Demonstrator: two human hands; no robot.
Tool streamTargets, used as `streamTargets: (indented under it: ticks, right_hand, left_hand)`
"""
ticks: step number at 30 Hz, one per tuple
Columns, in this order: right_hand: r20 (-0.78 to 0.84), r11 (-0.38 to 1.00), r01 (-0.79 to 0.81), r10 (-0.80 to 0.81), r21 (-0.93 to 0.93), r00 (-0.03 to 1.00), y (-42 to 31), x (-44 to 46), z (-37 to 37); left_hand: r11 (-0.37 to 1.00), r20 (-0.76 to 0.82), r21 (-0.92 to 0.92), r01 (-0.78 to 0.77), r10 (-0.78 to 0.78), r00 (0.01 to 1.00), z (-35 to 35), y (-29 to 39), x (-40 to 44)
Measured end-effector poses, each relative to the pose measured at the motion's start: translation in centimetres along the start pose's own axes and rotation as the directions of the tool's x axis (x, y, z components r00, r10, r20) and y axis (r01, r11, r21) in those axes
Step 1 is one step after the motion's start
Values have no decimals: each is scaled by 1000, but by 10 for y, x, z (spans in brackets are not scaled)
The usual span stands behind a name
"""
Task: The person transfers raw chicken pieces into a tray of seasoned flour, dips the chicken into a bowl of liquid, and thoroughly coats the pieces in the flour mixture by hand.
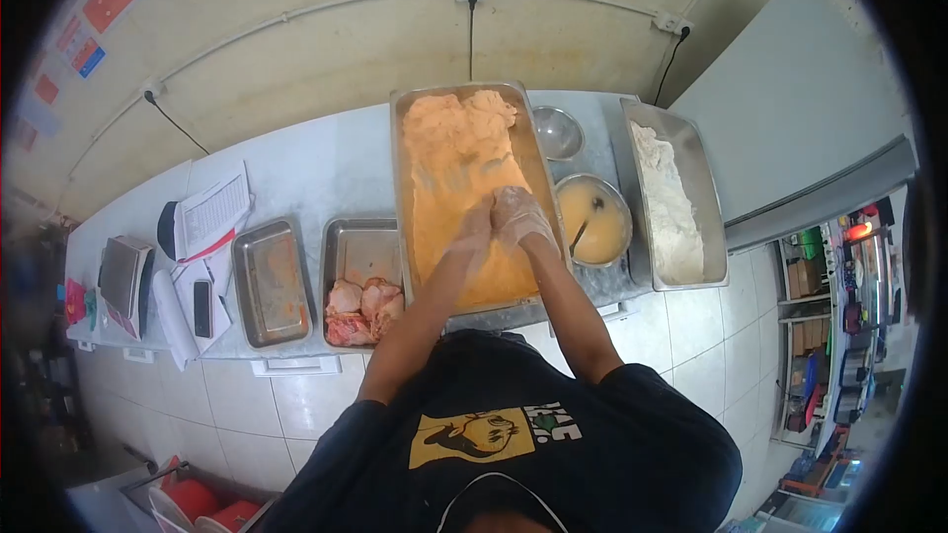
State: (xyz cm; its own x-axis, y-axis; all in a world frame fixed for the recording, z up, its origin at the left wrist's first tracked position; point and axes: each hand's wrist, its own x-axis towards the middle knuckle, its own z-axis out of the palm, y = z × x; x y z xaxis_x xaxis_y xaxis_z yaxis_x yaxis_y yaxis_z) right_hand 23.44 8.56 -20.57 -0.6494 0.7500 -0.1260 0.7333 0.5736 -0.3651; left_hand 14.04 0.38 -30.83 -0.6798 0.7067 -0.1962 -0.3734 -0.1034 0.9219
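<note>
A large metal tray (397,128) in the middle of the table holds orange powdery flour (444,237), heaped in lumps at the far end. Over the flour, my left hand (478,217) and my right hand (517,214) are close together near the tray's right side. Pale flour coats my right hand, whose fingers are bent inward. My left hand is smeared by motion, and its fingers cannot be made out. Whether anything is between the hands is hidden.
Raw chicken pieces (363,308) lie in a smaller tray on the left, beside a stained tray (272,281). A bowl of yellowish liquid (593,221), a small bowl (557,133) and a bin of white flour (671,207) stand right. Further left are a phone (202,309) and scale (124,281).
</note>
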Motion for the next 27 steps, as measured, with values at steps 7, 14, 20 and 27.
streamTargets:
  ticks: [7, 14, 20, 27]
  right_hand:
    - [-73, 985, 171, -172, -21, 982, -19, -9, -13]
    - [-147, 906, 220, -178, 362, 973, -8, 86, -45]
    - [-300, 667, 342, -183, 662, 936, 15, 224, -18]
    - [-294, 909, 243, -143, 339, 945, 8, 301, 20]
  left_hand:
    - [981, 226, 58, -185, 167, 960, 16, 21, -17]
    - [965, 91, 257, 59, -85, 992, -37, 19, -3]
    - [982, 86, 124, 143, -154, 984, -30, 40, -28]
    - [647, -179, 685, 336, -297, 938, -18, 72, -36]
